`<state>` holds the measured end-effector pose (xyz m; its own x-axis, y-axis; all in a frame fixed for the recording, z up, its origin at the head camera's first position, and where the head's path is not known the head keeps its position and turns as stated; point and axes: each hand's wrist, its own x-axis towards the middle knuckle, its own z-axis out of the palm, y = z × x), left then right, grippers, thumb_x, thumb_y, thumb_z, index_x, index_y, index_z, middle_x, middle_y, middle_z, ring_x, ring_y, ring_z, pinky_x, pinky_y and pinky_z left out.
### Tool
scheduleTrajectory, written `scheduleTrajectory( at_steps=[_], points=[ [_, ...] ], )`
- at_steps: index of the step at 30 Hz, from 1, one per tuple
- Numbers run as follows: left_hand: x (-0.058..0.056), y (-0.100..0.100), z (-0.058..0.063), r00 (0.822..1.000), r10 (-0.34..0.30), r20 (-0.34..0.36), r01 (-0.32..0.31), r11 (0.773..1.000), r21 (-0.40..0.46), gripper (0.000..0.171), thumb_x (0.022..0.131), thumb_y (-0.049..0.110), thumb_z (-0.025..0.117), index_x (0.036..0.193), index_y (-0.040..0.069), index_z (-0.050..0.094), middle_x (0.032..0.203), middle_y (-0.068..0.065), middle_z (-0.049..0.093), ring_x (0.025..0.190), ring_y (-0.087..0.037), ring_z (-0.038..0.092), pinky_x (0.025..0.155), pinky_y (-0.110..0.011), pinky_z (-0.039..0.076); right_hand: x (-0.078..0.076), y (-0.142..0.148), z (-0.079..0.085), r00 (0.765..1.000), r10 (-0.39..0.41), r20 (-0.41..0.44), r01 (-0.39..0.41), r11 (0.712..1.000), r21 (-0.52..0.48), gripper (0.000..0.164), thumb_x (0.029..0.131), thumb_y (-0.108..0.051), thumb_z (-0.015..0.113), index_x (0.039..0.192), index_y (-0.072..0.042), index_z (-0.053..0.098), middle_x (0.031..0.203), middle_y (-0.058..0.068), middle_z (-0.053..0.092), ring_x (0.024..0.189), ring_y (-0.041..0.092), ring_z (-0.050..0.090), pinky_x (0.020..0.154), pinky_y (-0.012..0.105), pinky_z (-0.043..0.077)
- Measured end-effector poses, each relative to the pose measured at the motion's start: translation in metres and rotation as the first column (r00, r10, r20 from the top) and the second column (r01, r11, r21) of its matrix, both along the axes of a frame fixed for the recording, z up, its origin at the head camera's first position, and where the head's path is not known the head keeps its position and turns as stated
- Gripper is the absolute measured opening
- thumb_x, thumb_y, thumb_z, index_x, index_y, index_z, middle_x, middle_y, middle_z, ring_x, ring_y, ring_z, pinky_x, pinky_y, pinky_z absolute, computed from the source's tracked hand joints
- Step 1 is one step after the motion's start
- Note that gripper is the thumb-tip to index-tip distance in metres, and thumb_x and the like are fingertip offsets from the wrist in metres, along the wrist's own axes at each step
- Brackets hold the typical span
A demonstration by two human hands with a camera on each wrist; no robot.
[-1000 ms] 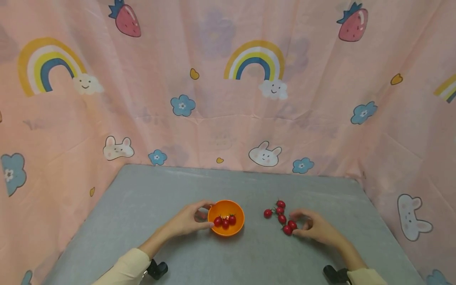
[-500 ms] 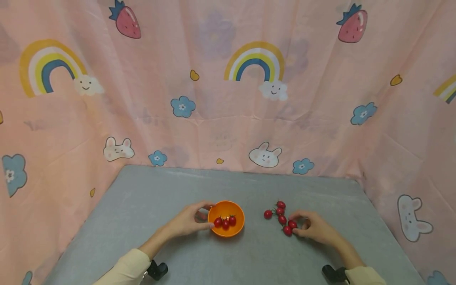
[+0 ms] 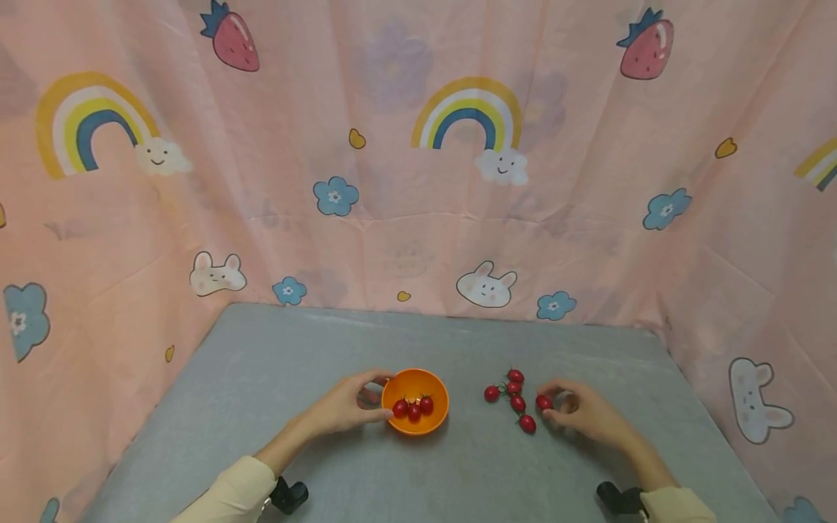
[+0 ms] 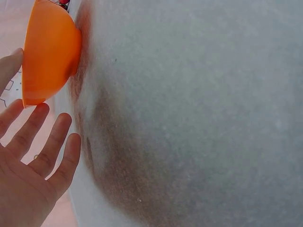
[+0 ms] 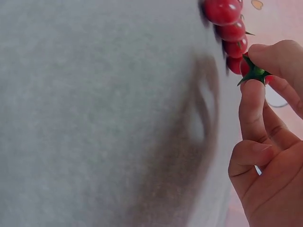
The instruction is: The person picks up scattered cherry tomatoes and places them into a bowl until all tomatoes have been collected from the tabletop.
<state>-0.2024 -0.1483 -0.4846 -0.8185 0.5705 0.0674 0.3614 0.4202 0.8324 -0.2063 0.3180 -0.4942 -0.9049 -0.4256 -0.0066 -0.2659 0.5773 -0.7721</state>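
My right hand (image 3: 585,412) pinches a red cherry tomato (image 3: 544,402) between thumb and fingertips. In the right wrist view, the green leafy top (image 5: 255,72) of that tomato shows between the fingers. Three cherry tomatoes (image 3: 414,412) lie inside an orange bowl (image 3: 418,378) standing on the table. At the bowl's left side is my left hand (image 3: 343,402), with thumb and index fingertips right at the rim. The left wrist view shows its other fingers (image 4: 61,142) fairly straight and spread beside the bowl (image 4: 49,52).
Several loose cherry tomatoes (image 3: 518,403) lie in a rough line between the bowl and my right hand. Grey covering spreads over the table (image 3: 327,338). A pink printed curtain (image 3: 575,167) closes off the back and sides. Black wrist devices (image 3: 289,495) sit by both sleeves.
My right hand has drawn one cherry tomato away from the others, slightly up and right. My left hand and the bowl keep their place.
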Motion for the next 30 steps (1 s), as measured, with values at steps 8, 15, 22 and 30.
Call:
scheduleTrajectory(
  at_steps=[8,15,22,30],
  points=[
    [0.001,0.000,-0.001,1.000,0.006,0.007,-0.006,1.000,0.010,0.057,0.092,0.022,0.079,0.142,0.008,0.055,0.134,-0.010,0.061,0.105,-0.027,0.066,0.087,-0.041,0.057,-0.002,-0.004,0.006,0.997,-0.059,-0.058,0.058,0.998,-0.009,0.030,0.090,-0.009,0.079,0.117,-0.003,0.068,0.107,0.008,0.066,0.069,0.017,0.059,0.053,0.028,0.049],
    [0.001,-0.001,-0.002,1.000,0.002,0.003,-0.002,1.000,0.009,0.058,0.092,0.024,0.079,0.142,0.007,0.055,0.133,-0.010,0.061,0.105,-0.026,0.066,0.087,-0.039,0.057,-0.004,-0.015,0.012,0.989,-0.076,-0.127,0.072,0.997,-0.031,0.029,0.088,-0.006,0.080,0.115,-0.006,0.069,0.106,0.006,0.067,0.071,0.018,0.060,0.057,0.028,0.050],
    [0.000,0.000,-0.003,1.000,0.002,-0.004,-0.002,1.000,-0.003,0.058,0.092,0.024,0.079,0.142,0.007,0.055,0.133,-0.011,0.061,0.104,-0.026,0.066,0.087,-0.039,0.057,-0.009,-0.025,0.023,0.992,-0.065,-0.112,0.061,0.997,-0.037,0.030,0.090,-0.009,0.079,0.117,-0.004,0.069,0.110,0.008,0.068,0.071,0.017,0.060,0.057,0.027,0.049],
    [0.000,0.000,-0.001,1.000,0.010,-0.001,-0.010,1.000,-0.004,0.058,0.091,0.024,0.080,0.142,0.008,0.055,0.133,-0.010,0.061,0.104,-0.026,0.066,0.087,-0.040,0.057,-0.011,-0.037,0.027,0.989,-0.002,-0.148,-0.011,0.996,-0.088,0.030,0.089,-0.010,0.080,0.117,-0.005,0.070,0.111,0.007,0.069,0.070,0.018,0.060,0.056,0.026,0.048]
  ],
)
